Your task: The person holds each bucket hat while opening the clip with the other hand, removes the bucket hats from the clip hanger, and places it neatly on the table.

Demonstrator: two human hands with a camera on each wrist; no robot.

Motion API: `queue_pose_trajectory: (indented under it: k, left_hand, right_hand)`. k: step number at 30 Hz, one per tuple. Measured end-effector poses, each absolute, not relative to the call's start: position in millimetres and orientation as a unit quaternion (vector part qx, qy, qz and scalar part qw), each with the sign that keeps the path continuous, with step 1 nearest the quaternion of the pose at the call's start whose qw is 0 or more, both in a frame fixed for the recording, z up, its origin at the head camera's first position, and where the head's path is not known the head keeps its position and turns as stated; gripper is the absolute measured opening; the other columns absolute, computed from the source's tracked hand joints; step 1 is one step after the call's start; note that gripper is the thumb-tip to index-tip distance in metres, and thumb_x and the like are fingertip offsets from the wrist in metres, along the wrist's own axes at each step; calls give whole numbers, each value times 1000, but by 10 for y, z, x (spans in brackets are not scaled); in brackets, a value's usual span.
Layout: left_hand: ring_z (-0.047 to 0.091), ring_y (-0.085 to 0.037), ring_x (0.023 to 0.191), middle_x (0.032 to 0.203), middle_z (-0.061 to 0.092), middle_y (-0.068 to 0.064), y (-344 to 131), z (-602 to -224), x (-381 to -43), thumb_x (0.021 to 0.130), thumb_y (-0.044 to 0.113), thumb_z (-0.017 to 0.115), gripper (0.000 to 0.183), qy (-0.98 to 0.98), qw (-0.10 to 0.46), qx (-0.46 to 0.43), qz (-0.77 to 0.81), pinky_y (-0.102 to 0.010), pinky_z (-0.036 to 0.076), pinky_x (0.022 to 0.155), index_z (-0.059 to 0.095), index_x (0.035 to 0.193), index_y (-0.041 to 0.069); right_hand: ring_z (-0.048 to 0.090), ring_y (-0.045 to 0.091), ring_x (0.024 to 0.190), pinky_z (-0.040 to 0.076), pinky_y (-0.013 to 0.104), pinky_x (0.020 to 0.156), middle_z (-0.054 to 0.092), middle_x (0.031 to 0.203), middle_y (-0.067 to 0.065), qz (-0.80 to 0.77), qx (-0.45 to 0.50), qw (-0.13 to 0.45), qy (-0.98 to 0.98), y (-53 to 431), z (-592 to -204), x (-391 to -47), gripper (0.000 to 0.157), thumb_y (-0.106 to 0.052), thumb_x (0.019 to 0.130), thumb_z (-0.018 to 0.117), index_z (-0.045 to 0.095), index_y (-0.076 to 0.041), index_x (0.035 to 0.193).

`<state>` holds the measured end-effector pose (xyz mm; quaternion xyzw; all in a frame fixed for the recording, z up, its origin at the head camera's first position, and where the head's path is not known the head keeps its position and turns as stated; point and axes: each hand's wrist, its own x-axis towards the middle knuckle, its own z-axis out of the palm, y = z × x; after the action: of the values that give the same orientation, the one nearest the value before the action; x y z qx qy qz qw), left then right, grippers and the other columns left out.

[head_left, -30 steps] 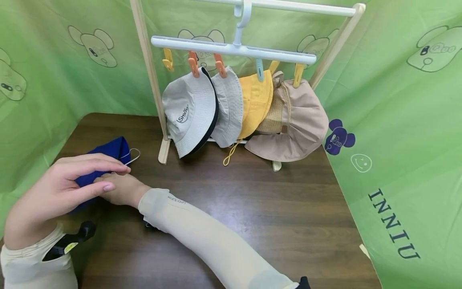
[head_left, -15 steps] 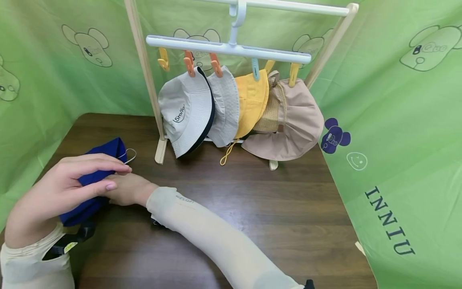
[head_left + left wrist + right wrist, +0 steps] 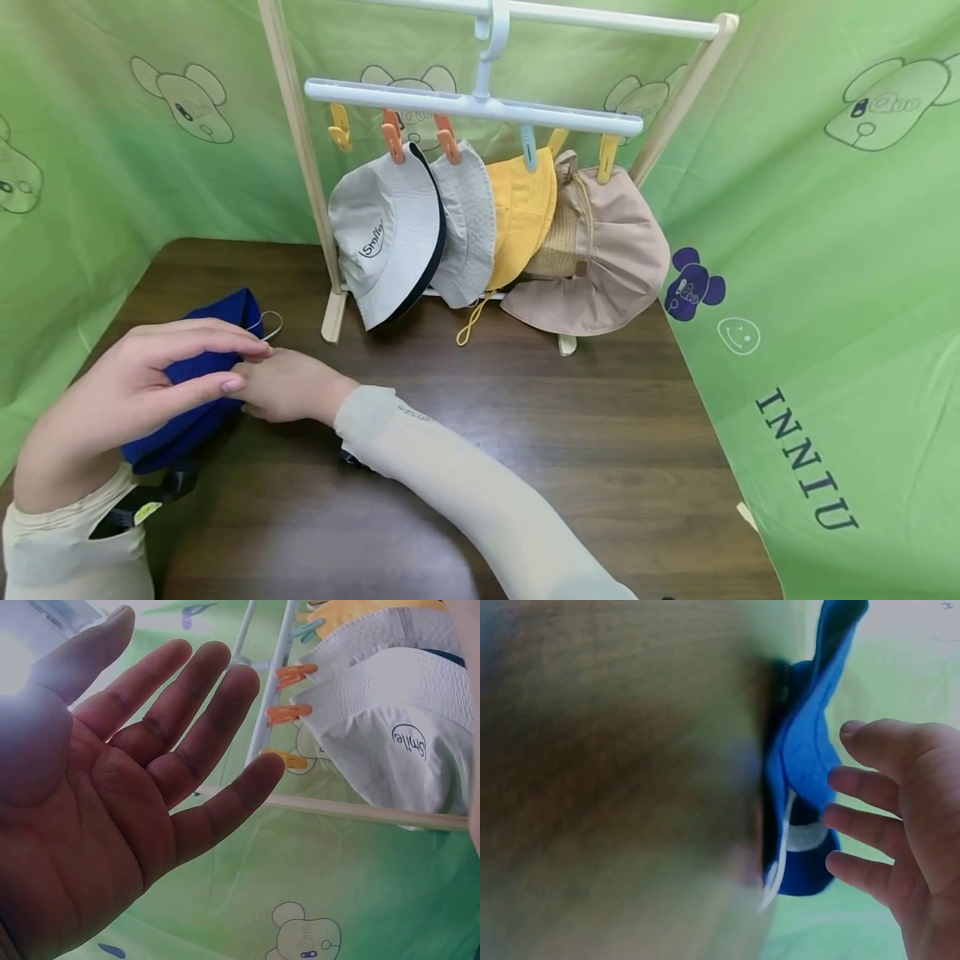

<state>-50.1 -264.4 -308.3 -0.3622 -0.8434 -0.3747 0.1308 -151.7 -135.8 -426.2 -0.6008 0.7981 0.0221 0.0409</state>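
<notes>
A blue cloth hat with a white cord lies on the dark wooden table, at the left in the head view. My left hand is raised above it with fingers extended and hides part of it. In the left wrist view the left palm holds nothing, its fingers spread. Right beside the hat is my right hand, its fingertips partly behind the left thumb. The right wrist view shows the right hand's relaxed fingers close to the blue hat, not wrapped round it.
At the back stands a wooden rack with a pale blue hanger. Clips hold a white "Smile" hat, a grey hat, a yellow hat and a beige-pink hat. One yellow clip holds nothing. Green cloth surrounds the table.
My right hand has drawn back to the right from the blue hat. The hat's near edge has come lower toward the front. My left hand stays almost still.
</notes>
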Motion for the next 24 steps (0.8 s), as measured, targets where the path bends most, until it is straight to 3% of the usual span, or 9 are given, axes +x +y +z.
queue_pose_trajectory:
  k: [8,14,18,24]
  left_hand:
    - [65,-7,115,114,74,-7,-2641,-3123,-551,69,-22,78,56,-828,150,-372,-392,-16,46,96,74,118,4]
    - [63,-3,116,118,73,5,-2607,-3074,-522,74,-19,79,54,-855,123,-333,-377,-13,45,97,74,120,9]
    - [64,-3,115,118,73,7,-2595,-3064,-521,77,-16,79,53,-862,112,-325,-373,-13,45,97,73,121,12]
    - [64,-4,113,117,73,6,-2594,-3077,-537,77,-16,78,51,-863,100,-321,-377,-14,46,95,74,120,11]
  right_hand:
    - [59,13,126,48,31,104,63,136,-9,35,-599,-35,799,-1043,-4043,-1533,32,-39,107,49,59,-25,134]
    - [57,13,129,47,32,104,58,146,-9,18,-586,-58,808,-770,-3871,-1484,41,-39,107,50,54,-28,147]
    - [57,11,128,44,29,107,62,141,-9,-24,-580,-76,811,-569,-3781,-1472,45,-37,106,54,53,-26,150]
    - [59,9,124,44,28,106,67,130,-9,-93,-579,-118,802,-286,-3710,-1492,39,-32,105,56,60,-22,143]
